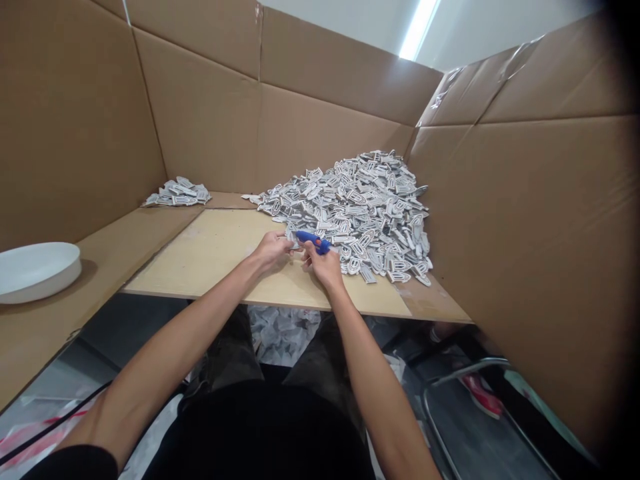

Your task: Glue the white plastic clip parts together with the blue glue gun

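Note:
My left hand (273,251) pinches a small grey-white slotted piece (291,235) between its fingertips, above the pale board. In my right hand (323,260) is a blue hand tool with a small red part (306,237), its front end close beside the piece. Whether the tool touches the piece I cannot make out. Just beyond and to the right of my hands lies a large heap of similar slotted pieces (360,200), many with rounded or pointed ends.
A smaller pile of pieces (179,192) lies at the back left. A white round dish (40,270) stands at the far left. Tall cardboard walls (210,127) enclose the work surface. Crumpled pale material (285,333) is below the board edge; a metal-framed chair (465,427) stands lower right.

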### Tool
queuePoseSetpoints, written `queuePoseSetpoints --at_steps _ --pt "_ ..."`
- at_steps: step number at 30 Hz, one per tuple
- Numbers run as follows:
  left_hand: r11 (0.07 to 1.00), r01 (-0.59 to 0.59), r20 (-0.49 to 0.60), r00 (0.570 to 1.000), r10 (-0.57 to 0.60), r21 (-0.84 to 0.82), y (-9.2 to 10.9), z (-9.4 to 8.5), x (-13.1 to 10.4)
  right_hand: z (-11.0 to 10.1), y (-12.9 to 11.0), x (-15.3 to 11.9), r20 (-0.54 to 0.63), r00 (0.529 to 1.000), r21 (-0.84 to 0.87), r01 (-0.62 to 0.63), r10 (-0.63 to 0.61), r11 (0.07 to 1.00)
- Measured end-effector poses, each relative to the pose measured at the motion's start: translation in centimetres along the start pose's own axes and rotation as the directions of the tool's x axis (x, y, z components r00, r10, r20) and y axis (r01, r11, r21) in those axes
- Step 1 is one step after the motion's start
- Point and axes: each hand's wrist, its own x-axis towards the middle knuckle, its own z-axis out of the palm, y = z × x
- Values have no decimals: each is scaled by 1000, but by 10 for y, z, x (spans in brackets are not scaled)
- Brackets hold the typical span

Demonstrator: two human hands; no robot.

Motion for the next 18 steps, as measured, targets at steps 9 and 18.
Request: queuePoseSetpoints --at_steps 9,18 --pt "1000 -8 -23 1000 8 25 4 4 -4 -1 -3 -1 -48 999 -96 -20 15 995" --pt "999 -12 -16 1000 12 45 5 3 -5 -1 -1 -1 -74 997 -146 -11 0 989"
